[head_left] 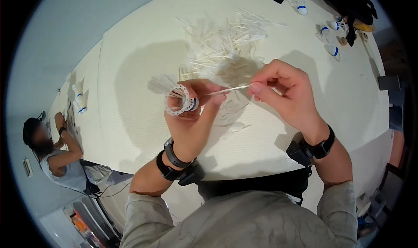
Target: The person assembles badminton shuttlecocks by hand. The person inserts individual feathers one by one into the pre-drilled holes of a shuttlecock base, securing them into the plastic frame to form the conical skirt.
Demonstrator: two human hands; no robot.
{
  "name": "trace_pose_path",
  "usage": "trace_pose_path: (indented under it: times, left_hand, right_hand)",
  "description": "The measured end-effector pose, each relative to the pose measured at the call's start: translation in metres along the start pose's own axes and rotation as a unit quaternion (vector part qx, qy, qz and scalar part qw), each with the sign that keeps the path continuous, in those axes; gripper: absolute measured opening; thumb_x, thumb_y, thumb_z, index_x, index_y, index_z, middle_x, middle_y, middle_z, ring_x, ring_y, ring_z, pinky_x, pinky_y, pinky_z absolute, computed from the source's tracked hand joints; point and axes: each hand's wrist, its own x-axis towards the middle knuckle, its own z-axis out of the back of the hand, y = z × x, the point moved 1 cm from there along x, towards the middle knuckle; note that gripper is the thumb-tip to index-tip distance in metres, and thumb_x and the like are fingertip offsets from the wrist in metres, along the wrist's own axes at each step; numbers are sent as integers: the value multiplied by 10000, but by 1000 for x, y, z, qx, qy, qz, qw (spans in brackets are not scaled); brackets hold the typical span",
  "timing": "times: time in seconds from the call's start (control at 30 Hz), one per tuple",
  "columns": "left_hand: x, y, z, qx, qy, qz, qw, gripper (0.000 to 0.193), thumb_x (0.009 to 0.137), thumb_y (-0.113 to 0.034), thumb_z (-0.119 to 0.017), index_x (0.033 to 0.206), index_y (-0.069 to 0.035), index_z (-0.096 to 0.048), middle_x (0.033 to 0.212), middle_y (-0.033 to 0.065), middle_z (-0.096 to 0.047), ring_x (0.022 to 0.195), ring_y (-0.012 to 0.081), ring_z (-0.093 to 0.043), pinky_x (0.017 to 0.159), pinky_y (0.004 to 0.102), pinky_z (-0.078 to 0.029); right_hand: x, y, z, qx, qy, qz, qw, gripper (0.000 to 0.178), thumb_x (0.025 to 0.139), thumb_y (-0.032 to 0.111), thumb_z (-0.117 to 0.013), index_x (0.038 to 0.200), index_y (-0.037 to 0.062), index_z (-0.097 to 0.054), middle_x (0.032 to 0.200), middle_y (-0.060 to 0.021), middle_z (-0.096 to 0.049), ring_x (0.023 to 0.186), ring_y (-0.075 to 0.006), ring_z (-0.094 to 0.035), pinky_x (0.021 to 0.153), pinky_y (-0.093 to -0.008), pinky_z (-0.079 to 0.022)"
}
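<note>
My left hand is wrapped round a shuttlecock base with a white openwork ring and a blue band. The ring, scalloped and pierced with holes, faces left. Pale feather vanes show beyond it; whether they are fixed in the base I cannot tell. Between my hands runs a thin white feather shaft. My right hand pinches its right end between thumb and fingers. Its other end lies by my left thumb and fingertips. Just beyond both hands spreads a loose pile of white feathers.
Several white shuttlecock bases with blue bands stand at the far right, near a black bag. A few loose feathers lie under my hands. Another person works at the table's left end, near white pieces.
</note>
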Motion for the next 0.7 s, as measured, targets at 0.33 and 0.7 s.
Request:
trace_pose_path:
  times: [0.33, 0.7]
  left_hand:
    - [1, 3, 9, 132, 74, -90, 984, 408, 857, 177, -648, 994, -94, -375, 1034, 155, -607, 986, 278, -661, 887, 410, -557]
    - [-1, 13, 2, 52, 54, -89, 993, 390, 824, 214, -649, 932, -78, -414, 1042, 129, -562, 1031, 265, -625, 934, 402, -535]
  right_hand:
    - [4, 11, 2, 44, 134, -222, 965, 240, 1024, 217, -589, 1031, -4, -684, 825, -5, -685, 770, -71, -624, 663, -220, -476]
    - [-5, 0, -2, 113, 177, -145, 967, 173, 986, 156, -640, 1026, -7, -681, 843, -33, -688, 737, -94, -630, 642, -248, -509]
